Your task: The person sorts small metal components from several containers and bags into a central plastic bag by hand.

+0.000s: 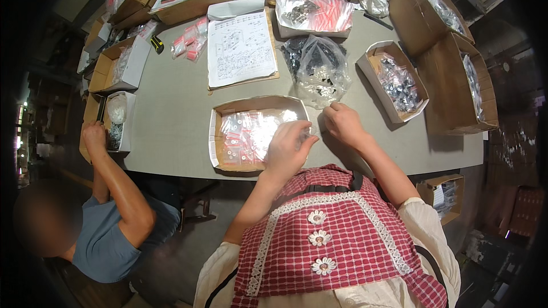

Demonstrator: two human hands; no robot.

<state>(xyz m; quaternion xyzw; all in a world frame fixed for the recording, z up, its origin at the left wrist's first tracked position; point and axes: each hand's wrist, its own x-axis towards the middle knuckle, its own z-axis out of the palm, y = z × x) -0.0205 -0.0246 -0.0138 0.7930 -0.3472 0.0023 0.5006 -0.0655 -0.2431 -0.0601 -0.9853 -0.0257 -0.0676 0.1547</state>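
Note:
My left hand (pixel 290 144) is over the right end of a shallow cardboard box (pixel 214 147), its thumb and fingers pinching what looks like a small clear plastic bag (pixel 311 132). Inside the box lie several red-striped zip bags (pixel 242 137), some with small white rings in them. My right hand (pixel 343 124) is just to the right, over the table, fingers pressed together; anything in them is hidden. Just beyond its fingertips sits a large clear plastic bag (pixel 322 74) of small black parts, with a few pale pieces near its mouth.
Paper with line drawings (pixel 240 51) lies beyond the box. An open box of zip bags (pixel 314 31) stands at the back, another box (pixel 379 88) at the right. Tall cartons (pixel 436 80) line the right edge. At the left, a co-worker's hand (pixel 94 135) reaches into boxes.

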